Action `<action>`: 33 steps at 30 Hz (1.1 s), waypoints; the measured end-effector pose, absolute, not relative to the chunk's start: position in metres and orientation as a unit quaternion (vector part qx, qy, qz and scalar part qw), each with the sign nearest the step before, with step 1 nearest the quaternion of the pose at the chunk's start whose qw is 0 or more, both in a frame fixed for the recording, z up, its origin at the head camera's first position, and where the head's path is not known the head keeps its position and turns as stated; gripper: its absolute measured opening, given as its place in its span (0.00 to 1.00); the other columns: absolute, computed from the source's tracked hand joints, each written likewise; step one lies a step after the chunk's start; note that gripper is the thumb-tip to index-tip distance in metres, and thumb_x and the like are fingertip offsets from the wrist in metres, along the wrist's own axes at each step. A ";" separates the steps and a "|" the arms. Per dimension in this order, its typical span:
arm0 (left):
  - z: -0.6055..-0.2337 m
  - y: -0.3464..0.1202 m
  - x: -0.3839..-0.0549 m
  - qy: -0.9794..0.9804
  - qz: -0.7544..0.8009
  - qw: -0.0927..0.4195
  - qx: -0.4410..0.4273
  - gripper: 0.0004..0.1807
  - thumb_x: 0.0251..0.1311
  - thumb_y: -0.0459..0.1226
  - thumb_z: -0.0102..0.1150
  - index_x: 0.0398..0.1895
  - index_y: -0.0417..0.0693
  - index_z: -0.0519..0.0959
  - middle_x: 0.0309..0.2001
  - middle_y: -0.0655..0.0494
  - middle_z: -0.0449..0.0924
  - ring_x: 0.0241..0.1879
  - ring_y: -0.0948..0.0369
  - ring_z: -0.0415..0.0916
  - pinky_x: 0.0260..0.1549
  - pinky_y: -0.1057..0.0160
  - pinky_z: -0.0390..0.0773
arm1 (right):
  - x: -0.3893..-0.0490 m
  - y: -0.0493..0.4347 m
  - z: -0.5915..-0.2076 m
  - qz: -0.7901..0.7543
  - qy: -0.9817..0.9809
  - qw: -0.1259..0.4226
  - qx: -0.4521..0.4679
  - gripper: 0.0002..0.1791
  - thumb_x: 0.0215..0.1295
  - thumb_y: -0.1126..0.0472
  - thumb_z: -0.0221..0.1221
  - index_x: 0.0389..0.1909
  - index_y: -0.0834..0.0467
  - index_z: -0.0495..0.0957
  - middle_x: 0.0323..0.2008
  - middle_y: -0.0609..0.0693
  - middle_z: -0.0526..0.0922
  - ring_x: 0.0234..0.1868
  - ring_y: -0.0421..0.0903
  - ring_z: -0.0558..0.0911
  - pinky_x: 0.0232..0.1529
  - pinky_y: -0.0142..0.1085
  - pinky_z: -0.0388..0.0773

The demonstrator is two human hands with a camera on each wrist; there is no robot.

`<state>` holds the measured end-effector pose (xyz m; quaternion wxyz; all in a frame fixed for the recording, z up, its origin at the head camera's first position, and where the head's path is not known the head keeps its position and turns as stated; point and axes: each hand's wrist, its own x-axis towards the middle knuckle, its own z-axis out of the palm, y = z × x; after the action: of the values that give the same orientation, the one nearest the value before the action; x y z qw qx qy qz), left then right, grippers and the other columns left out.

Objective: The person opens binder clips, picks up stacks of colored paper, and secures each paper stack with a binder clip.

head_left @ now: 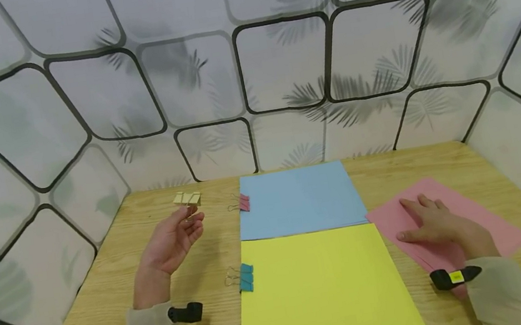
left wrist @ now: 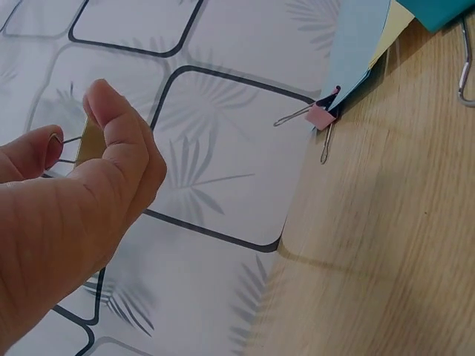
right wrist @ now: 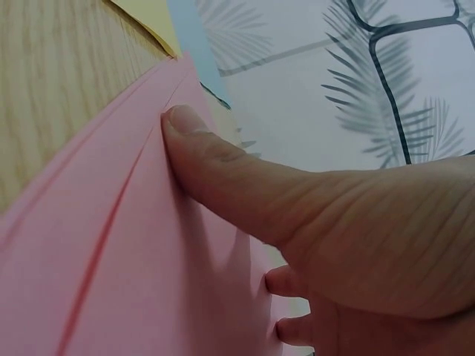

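Observation:
My left hand [head_left: 172, 246] is raised over the left part of the table and pinches a pale yellow binder clip [head_left: 187, 198] by its wire handles. Part of the clip [left wrist: 90, 141] is hidden behind the fingers in the left wrist view. On the right, my right hand [head_left: 438, 223] rests with spread fingers on a slightly fanned stack of pink paper [head_left: 493, 234]. The right wrist view shows the thumb [right wrist: 215, 159] lying along the stack, where gaps part some pink sheets [right wrist: 67, 245].
Blue paper [head_left: 297, 202] lies at the back centre, with a pink binder clip [head_left: 244, 203] on its left edge. In front lies yellow paper [head_left: 320, 294] with teal binder clips [head_left: 246, 278] on its left edge. A patterned wall [head_left: 208, 80] stands behind the wooden table [head_left: 101, 315].

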<state>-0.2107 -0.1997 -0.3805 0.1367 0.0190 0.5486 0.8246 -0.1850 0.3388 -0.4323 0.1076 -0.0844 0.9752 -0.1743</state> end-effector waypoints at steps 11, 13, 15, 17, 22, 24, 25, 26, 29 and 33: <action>-0.379 -0.205 -0.207 0.528 0.842 0.106 0.043 0.15 0.79 0.41 0.41 0.43 0.45 0.79 0.34 0.56 0.80 0.29 0.68 0.77 0.31 0.74 0.79 | -0.188 0.338 -0.433 -0.177 0.974 0.113 -0.083 0.55 0.59 0.39 0.66 0.71 0.74 0.53 0.67 0.86 0.44 0.64 0.89 0.45 0.56 0.80 0.49; -0.379 -0.205 -0.206 0.529 0.842 0.100 0.036 0.15 0.79 0.41 0.42 0.42 0.45 0.79 0.34 0.56 0.80 0.28 0.69 0.76 0.31 0.75 0.79 | -0.188 0.338 -0.432 -0.176 0.974 0.114 -0.082 0.56 0.59 0.39 0.66 0.71 0.74 0.53 0.67 0.86 0.44 0.64 0.89 0.44 0.56 0.80 0.49; -0.378 -0.206 -0.205 0.530 0.842 0.096 0.033 0.15 0.78 0.41 0.42 0.42 0.45 0.79 0.34 0.56 0.80 0.28 0.69 0.76 0.31 0.75 0.79 | -0.189 0.338 -0.433 -0.174 0.974 0.115 -0.083 0.56 0.59 0.39 0.66 0.71 0.74 0.53 0.67 0.86 0.44 0.64 0.89 0.45 0.56 0.80 0.49; -0.378 -0.206 -0.205 0.527 0.843 0.099 0.038 0.15 0.79 0.41 0.42 0.42 0.45 0.79 0.34 0.56 0.80 0.29 0.69 0.76 0.31 0.75 0.79 | -0.189 0.338 -0.434 -0.171 0.975 0.114 -0.082 0.54 0.61 0.39 0.64 0.71 0.74 0.53 0.67 0.86 0.44 0.64 0.89 0.45 0.56 0.79 0.50; -0.378 -0.207 -0.205 0.522 0.845 0.105 0.046 0.15 0.79 0.41 0.41 0.43 0.44 0.79 0.35 0.55 0.80 0.30 0.68 0.77 0.32 0.74 0.79 | -0.191 0.337 -0.438 -0.169 0.978 0.100 -0.073 0.45 0.69 0.44 0.58 0.70 0.74 0.54 0.66 0.86 0.47 0.63 0.88 0.47 0.56 0.79 0.50; -0.378 -0.207 -0.204 0.522 0.845 0.107 0.045 0.15 0.79 0.41 0.41 0.43 0.44 0.79 0.35 0.55 0.79 0.30 0.68 0.77 0.32 0.74 0.79 | -0.192 0.336 -0.439 -0.171 0.978 0.092 -0.072 0.41 0.71 0.48 0.57 0.69 0.75 0.55 0.65 0.86 0.47 0.62 0.89 0.47 0.57 0.79 0.50; -0.378 -0.207 -0.204 0.521 0.845 0.108 0.045 0.15 0.79 0.41 0.41 0.43 0.44 0.79 0.35 0.55 0.79 0.30 0.68 0.77 0.33 0.74 0.79 | -0.192 0.336 -0.439 -0.172 0.978 0.088 -0.073 0.39 0.72 0.49 0.56 0.68 0.75 0.55 0.65 0.87 0.48 0.62 0.88 0.48 0.57 0.78 0.49; -0.378 -0.208 -0.204 0.520 0.846 0.109 0.045 0.15 0.79 0.41 0.41 0.43 0.44 0.79 0.35 0.55 0.79 0.30 0.68 0.77 0.33 0.74 0.79 | -0.192 0.336 -0.440 -0.171 0.979 0.085 -0.075 0.38 0.72 0.50 0.56 0.68 0.75 0.56 0.64 0.87 0.48 0.62 0.88 0.48 0.57 0.78 0.49; -0.378 -0.208 -0.204 0.513 0.850 0.112 0.050 0.16 0.79 0.40 0.40 0.43 0.44 0.79 0.35 0.54 0.80 0.30 0.68 0.77 0.32 0.74 0.79 | -0.192 0.336 -0.438 -0.170 0.978 0.092 -0.078 0.38 0.72 0.51 0.56 0.69 0.72 0.55 0.64 0.88 0.48 0.62 0.89 0.48 0.57 0.78 0.49; -0.379 -0.210 -0.204 0.503 0.854 0.116 0.063 0.17 0.79 0.40 0.39 0.43 0.43 0.79 0.34 0.54 0.80 0.30 0.68 0.78 0.32 0.74 0.80 | -0.192 0.333 -0.435 -0.152 0.980 0.096 -0.085 0.35 0.73 0.51 0.55 0.70 0.68 0.56 0.63 0.88 0.50 0.61 0.89 0.51 0.55 0.79 0.52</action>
<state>-0.2041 -0.2105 -0.3790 0.1158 0.0630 0.5026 0.8544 -0.1919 0.3330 -0.4345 0.0962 -0.0846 0.9801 -0.1516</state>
